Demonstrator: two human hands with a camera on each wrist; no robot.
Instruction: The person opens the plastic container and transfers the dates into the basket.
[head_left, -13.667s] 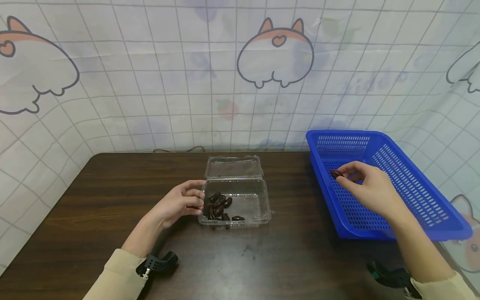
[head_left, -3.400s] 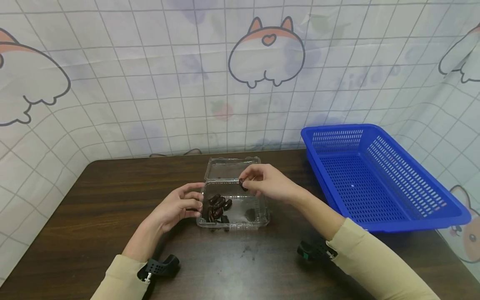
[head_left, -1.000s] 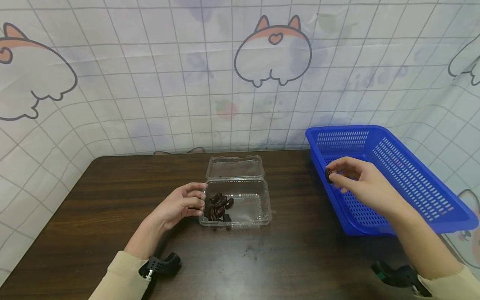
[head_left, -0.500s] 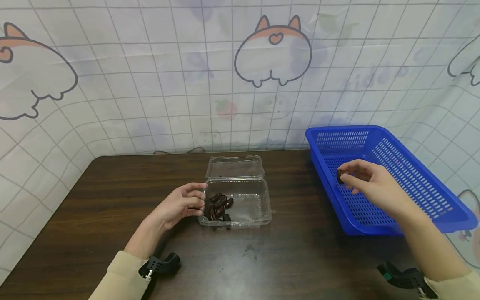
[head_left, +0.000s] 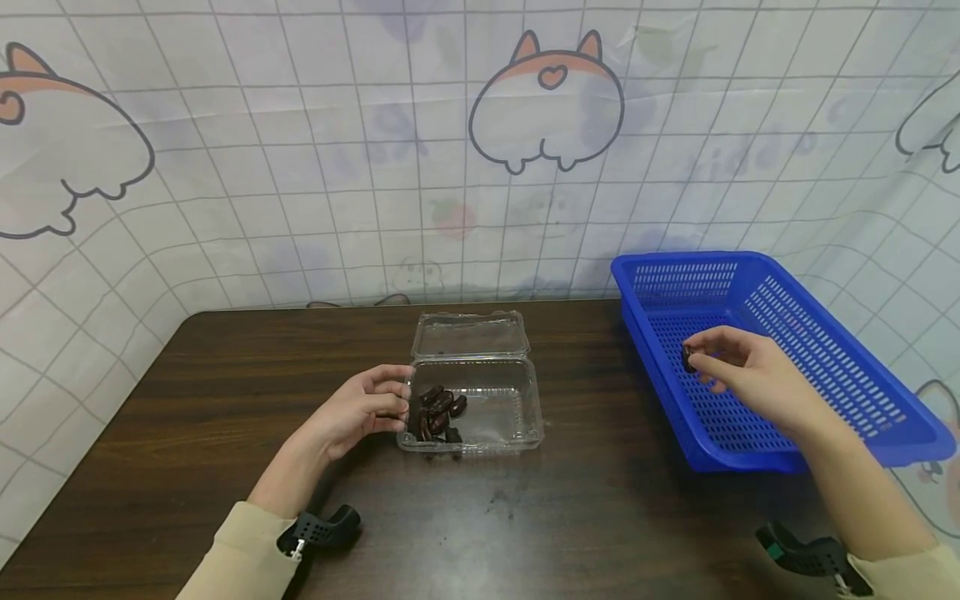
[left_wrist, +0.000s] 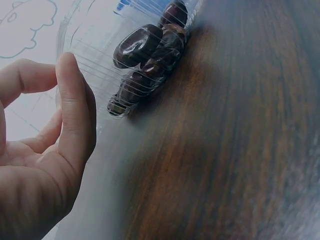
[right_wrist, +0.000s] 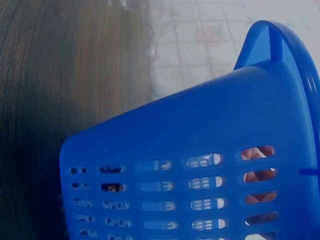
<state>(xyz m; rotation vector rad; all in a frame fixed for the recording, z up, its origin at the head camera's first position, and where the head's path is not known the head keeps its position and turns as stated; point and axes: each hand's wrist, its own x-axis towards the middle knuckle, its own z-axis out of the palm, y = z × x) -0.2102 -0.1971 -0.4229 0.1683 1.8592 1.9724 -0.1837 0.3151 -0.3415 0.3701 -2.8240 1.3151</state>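
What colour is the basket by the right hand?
The basket is plain blue all over; the head view shows it best.

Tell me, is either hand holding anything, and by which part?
The right hand pinches a brown piece, seemingly by the side facing that hand. The left hand merely touches the side of the box.

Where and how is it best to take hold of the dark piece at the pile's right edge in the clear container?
Probably pinch the dark piece across its narrow middle, from above and the right: it is elongated, crowded by other pieces on its left, and the clear container is open on top.
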